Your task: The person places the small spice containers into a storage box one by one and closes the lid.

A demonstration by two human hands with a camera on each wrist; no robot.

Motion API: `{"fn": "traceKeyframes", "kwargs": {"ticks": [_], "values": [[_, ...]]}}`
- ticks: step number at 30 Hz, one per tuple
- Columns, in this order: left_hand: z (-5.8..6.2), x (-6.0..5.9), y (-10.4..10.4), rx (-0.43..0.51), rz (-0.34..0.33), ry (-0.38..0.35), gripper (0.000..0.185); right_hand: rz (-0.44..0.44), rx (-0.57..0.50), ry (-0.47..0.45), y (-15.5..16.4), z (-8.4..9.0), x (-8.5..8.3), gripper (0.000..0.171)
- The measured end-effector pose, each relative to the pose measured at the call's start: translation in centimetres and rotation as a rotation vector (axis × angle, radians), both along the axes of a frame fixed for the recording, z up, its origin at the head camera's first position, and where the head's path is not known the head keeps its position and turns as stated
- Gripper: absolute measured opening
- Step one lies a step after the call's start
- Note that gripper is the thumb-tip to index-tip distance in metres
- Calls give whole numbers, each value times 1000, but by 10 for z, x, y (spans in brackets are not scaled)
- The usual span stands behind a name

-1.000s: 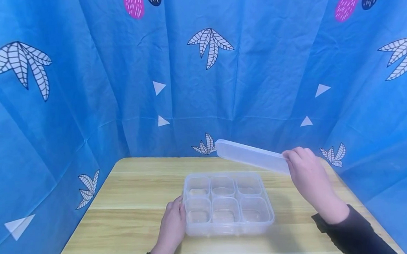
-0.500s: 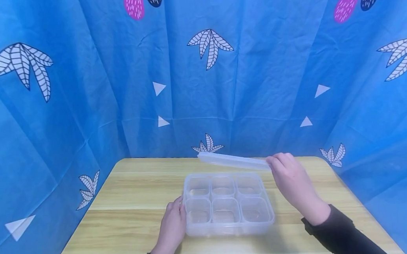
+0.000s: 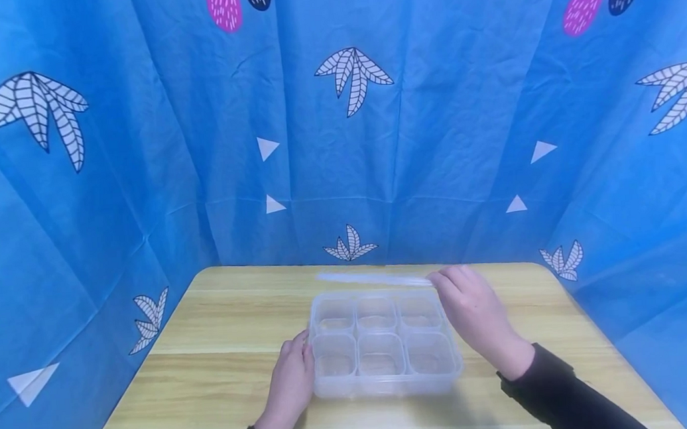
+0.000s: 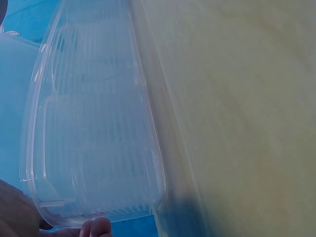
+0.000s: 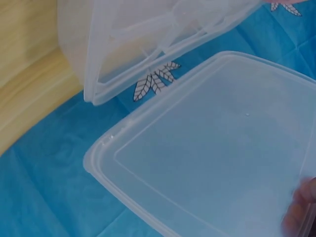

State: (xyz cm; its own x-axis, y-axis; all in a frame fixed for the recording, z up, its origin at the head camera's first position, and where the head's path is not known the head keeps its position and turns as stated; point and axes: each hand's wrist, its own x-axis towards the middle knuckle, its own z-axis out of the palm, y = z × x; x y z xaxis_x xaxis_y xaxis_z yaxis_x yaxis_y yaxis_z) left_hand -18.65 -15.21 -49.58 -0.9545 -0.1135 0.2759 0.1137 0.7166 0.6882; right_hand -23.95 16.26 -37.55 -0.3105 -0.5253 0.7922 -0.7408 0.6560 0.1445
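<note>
Right hand [image 3: 472,312]: a clear lid [image 3: 374,278] is gripped at its right end, held level just above the six-cell tray [image 3: 382,345]. Left hand [image 3: 290,388]: relaxed fingers are rested against the tray's left wall, on the wooden surface [image 3: 210,357].

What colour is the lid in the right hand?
Clear, colourless plastic: the lid shows best in the right wrist view.

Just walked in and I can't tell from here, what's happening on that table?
A person is at a wooden table. Their left hand rests against the left side of a clear six-compartment container. Their right hand holds the clear lid by one end, nearly level, above the container's far edge. The lid is not yet on.
</note>
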Motion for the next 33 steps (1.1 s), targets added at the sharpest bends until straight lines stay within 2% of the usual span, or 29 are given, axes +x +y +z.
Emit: {"fn": "traceKeyframes", "kwargs": {"ticks": [13, 21, 27, 33], "values": [[-2, -3, 0, 20, -3, -17, 40, 33, 19, 1, -14, -17, 0, 20], [-2, -3, -1, 10, -2, -9, 40, 50, 31, 24, -17, -30, 0, 34], [-5, -5, -2, 11, 7, -6, 41, 44, 31, 23, -19, -38, 4, 31], [-6, -5, -2, 4, 5, 10, 40, 37, 37, 7, -18, -45, 9, 37]]}}
